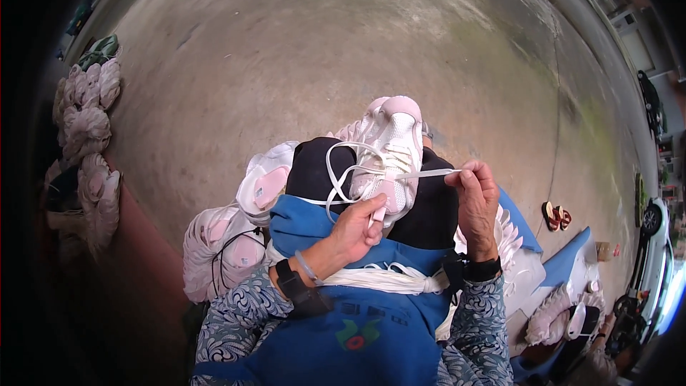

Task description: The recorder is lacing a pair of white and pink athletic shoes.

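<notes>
A white and pale pink sneaker (393,150) rests on my lap between my dark-trousered knees, toe pointing away from me. My left hand (357,230) is closed at its near end, thumb and fingers pinching the pink tongue (384,200). To the right, my right hand (474,196) pinches the end of a white shoelace (429,173), drawn out taut sideways from the shoe. The lace's other part loops loosely over the left side of the shoe. Across my blue apron (343,329) lies a bundle of white laces (386,279).
Beside my left leg are stacked sneakers (218,243), with more piled sneakers (93,121) at the far left. On the right stand more shoes (550,318), blue sheeting (568,257) and part of another person. Slippers (556,216) lie on the concrete floor (300,50). A white car (650,257) stands beyond.
</notes>
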Demonstrator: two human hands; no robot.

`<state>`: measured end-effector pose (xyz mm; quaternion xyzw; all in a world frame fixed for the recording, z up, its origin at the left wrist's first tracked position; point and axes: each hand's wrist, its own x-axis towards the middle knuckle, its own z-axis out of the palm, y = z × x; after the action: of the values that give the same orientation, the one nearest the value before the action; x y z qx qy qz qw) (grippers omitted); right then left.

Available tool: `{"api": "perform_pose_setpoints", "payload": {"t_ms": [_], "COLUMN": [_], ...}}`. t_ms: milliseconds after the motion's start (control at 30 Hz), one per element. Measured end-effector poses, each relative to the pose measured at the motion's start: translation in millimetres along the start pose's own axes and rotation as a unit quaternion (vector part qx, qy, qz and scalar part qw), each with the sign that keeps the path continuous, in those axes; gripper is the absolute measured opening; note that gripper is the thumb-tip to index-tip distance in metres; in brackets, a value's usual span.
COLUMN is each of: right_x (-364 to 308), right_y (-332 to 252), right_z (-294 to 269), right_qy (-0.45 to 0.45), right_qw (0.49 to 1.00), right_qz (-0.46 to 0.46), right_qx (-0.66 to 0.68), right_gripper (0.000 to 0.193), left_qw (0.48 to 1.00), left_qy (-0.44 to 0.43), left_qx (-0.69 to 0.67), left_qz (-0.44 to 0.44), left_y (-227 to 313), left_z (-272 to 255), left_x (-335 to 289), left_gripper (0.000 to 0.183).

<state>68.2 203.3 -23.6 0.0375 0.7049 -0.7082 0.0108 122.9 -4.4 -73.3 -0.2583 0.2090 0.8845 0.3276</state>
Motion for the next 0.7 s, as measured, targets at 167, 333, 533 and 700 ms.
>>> {"api": "perform_pose_setpoints", "payload": {"t_ms": [167, 333, 533, 700], "right_x": [-2.6, 5.1, 3.1, -31.3], "right_y": [-20.0, -21.4, -17.3, 10.7], "right_z": [44.5, -0.5, -208.8, -301.2], "right_qy": [-0.029, -0.12, 0.058, 0.172], "right_qw": [0.955, 0.91, 0.824, 0.816], "right_qz": [0.118, 0.147, 0.006, -0.008], "right_qx": [0.269, 0.37, 0.563, 0.552], "right_gripper": [0.013, 0.014, 0.018, 0.027], "left_qw": [0.997, 0.995, 0.997, 0.997], "left_qy": [0.047, 0.054, 0.046, 0.036], "left_qx": [0.049, 0.052, 0.055, 0.062], "left_qz": [0.037, 0.06, 0.033, 0.033], "left_y": [-6.4, -4.9, -2.5, -3.3], "left_z": [10.5, 12.2, 7.9, 6.3], "left_x": [-1.7, -5.5, -5.2, -4.2], "left_gripper": [0.02, 0.024, 0.019, 0.019]}}
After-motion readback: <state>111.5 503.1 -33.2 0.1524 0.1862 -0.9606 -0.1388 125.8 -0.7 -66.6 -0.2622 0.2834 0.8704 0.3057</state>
